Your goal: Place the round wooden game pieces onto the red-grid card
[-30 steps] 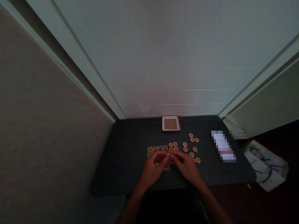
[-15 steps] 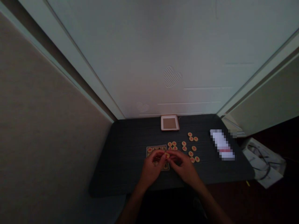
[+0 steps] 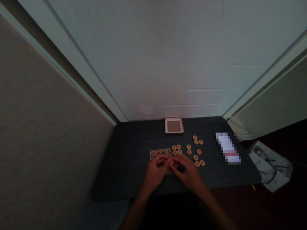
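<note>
My left hand (image 3: 156,171) and my right hand (image 3: 188,171) meet above a shallow box of round pieces. Between their fingertips they pinch a small round Chinese chess piece (image 3: 171,162); the fingers hide part of it. Beneath the hands, the box (image 3: 150,155) holds pieces in rows, and its near part is mostly covered. Just right of it, red-marked Chinese chess pieces (image 3: 179,152) lie in a small cluster. More loose pieces (image 3: 196,157) are scattered farther right.
A box lid (image 3: 174,126) lies inside up at the back of the dark table (image 3: 129,153), against the white wall. On the right is a blurred white and red item (image 3: 228,148). A white container (image 3: 272,169) with cables stands beyond the table's right edge.
The fingertips have shifted slightly and the piece between them has turned, its marked face now less visible. The loose pieces lie where they were.
</note>
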A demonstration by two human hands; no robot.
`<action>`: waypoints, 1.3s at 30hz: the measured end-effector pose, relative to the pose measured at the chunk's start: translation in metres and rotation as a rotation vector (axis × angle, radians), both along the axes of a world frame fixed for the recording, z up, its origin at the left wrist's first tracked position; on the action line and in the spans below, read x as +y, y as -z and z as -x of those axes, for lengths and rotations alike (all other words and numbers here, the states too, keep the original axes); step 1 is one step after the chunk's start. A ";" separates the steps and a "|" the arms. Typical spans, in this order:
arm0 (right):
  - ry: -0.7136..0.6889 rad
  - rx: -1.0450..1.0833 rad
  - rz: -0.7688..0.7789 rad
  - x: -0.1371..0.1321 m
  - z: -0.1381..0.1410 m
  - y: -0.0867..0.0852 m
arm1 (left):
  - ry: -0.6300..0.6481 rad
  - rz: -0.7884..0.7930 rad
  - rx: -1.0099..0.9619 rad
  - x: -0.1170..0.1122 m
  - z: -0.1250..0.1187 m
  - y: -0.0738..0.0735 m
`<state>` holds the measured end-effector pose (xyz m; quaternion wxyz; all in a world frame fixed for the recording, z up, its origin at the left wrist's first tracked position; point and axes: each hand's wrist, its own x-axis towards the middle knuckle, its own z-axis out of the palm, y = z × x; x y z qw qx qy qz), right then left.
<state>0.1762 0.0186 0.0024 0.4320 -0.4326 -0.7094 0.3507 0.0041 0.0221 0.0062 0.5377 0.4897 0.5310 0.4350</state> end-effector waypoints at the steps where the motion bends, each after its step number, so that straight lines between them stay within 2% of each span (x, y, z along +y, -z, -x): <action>1: 0.003 -0.005 0.006 0.000 0.000 0.000 | -0.001 0.000 -0.001 0.000 0.000 -0.001; 8: 0.019 -0.005 0.096 -0.001 -0.001 -0.005 | 0.070 -0.029 -0.006 -0.003 0.001 -0.009; 16: 0.013 0.060 0.181 -0.001 -0.005 -0.010 | 0.121 -0.050 0.003 -0.006 0.003 -0.008; 29: -0.033 0.074 0.189 -0.002 -0.005 -0.011 | 0.137 -0.053 0.051 -0.007 0.006 -0.008; 39: 0.004 0.085 0.220 0.000 -0.005 -0.010 | 0.139 -0.091 0.108 -0.007 0.004 -0.009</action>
